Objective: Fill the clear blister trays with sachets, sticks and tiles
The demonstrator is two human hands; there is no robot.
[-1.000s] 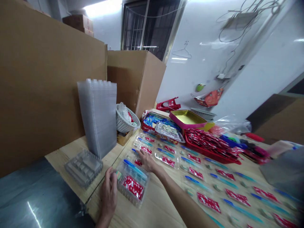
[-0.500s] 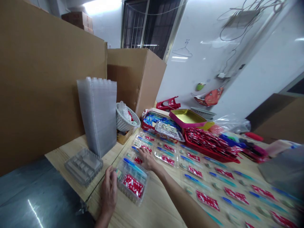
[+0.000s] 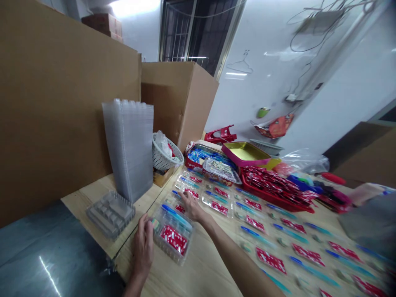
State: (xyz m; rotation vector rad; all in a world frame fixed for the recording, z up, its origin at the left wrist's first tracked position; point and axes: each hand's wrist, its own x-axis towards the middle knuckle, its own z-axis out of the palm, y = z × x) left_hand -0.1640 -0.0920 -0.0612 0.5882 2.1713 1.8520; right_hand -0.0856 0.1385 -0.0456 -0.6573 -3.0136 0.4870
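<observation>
In the head view, a clear plastic tray (image 3: 168, 258) holds a blue pen (image 3: 176, 215), a red packet with white marks (image 3: 173, 240) and a small multicoloured block (image 3: 155, 224). My left hand (image 3: 144, 243) is at the tray's left edge, fingers curled against it beside the block. Just behind, my right hand (image 3: 191, 207) reaches over another filled tray with its fingers extended and somewhat apart. That hand partly covers the tray's red packet (image 3: 180, 208).
Several filled trays (image 3: 254, 222) lie in rows to the right. An unfilled clear tray (image 3: 111, 214) sits near the left table edge, before a tall tray stack (image 3: 130, 152). Behind are a pen tin (image 3: 193, 165) and a red basket of packets (image 3: 275, 202).
The view has shifted very slightly. Both hands stay at nearly the same places, and the trays have not visibly moved.
</observation>
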